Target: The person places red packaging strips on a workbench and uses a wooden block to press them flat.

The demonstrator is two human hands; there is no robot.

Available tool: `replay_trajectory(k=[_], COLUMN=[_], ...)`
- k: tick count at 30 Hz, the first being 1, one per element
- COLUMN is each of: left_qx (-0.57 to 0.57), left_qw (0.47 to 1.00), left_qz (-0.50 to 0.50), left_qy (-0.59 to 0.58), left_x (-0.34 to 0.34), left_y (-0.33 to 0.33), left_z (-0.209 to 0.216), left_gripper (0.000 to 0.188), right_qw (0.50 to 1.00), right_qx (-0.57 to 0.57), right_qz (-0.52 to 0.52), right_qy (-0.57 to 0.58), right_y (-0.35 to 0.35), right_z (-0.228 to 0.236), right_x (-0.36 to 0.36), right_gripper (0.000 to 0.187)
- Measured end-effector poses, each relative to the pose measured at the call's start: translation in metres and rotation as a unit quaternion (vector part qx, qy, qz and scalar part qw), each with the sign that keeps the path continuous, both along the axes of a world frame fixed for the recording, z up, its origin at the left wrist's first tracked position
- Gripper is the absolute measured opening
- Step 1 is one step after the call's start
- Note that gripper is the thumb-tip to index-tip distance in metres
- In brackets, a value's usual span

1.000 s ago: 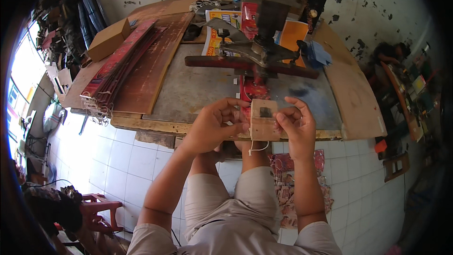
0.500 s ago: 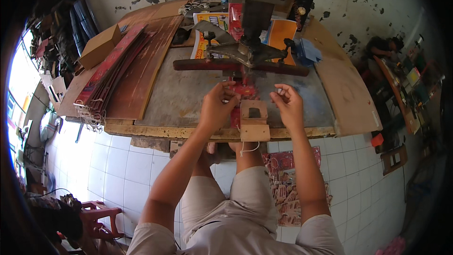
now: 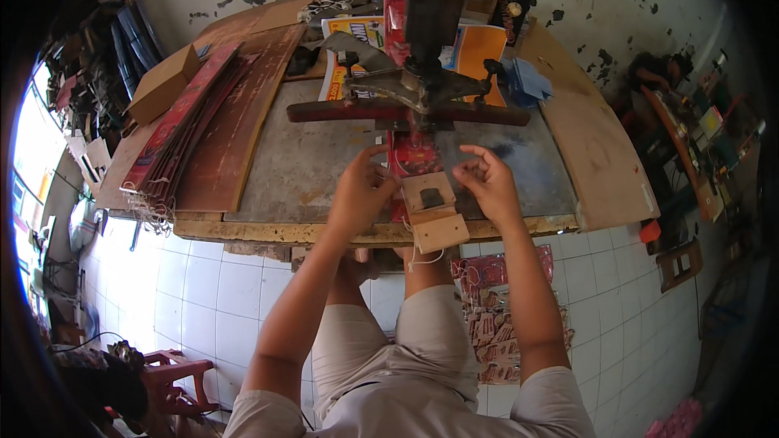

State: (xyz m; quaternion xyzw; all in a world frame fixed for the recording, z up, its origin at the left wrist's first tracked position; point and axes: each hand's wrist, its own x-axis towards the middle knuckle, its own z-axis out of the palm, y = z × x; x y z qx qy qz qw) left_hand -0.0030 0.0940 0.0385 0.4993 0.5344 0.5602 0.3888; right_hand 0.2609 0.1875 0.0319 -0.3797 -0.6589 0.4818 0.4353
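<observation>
On the near edge of the worktable lies a small tan block (image 3: pixel 417 198) with a dark, squarish patch in its middle. A second tan flap (image 3: pixel 441 233) with two small holes juts over the table edge, and a white string (image 3: pixel 425 261) hangs below it. Under the block runs a red printed strip (image 3: pixel 415 154). My left hand (image 3: pixel 359 193) is just left of the block, thumb and index finger apart. My right hand (image 3: pixel 492 182) is at the block's right side, its fingers spread and partly bent. Whether the fingertips touch the block I cannot tell.
Beyond my hands stands a dark metal press (image 3: pixel 418 85) with a long dark red bar (image 3: pixel 333 112) across it. Red strips (image 3: pixel 182 126) are stacked on the left beside a cardboard box (image 3: pixel 165 83). Printed pieces (image 3: pixel 497 328) lie on the tiled floor. A person (image 3: pixel 657 71) sits far right.
The tan block has turned a little, its near end swinging right. More of the red strip shows beyond it. Both hands stay on either side. The view has shifted slightly.
</observation>
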Motion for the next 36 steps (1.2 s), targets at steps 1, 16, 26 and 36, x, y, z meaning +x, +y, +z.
replay_trajectory(k=[1, 16, 26, 36], left_qx=[0.024, 0.21, 0.267, 0.289], left_qw=[0.999, 0.887, 0.831, 0.831], left_qz=[0.009, 0.069, 0.045, 0.041], left_qy=[0.029, 0.406, 0.485, 0.475], left_x=[0.0, 0.017, 0.004, 0.002], left_y=[0.0, -0.058, -0.036, -0.031], left_z=[-0.003, 0.009, -0.016, -0.011], left_gripper=[0.054, 0.049, 0.033, 0.03], right_qw=[1.0, 0.961, 0.923, 0.906], right_qx=[0.011, 0.243, 0.324, 0.353], right_qz=[0.004, 0.037, 0.023, -0.02], right_qy=[0.002, -0.129, -0.207, -0.232], right_y=[0.003, -0.024, -0.048, -0.051], right_z=[-0.001, 0.013, 0.001, -0.007], right_x=[-0.001, 0.02, 0.026, 0.025], right_gripper=[0.051, 0.046, 0.031, 0.043])
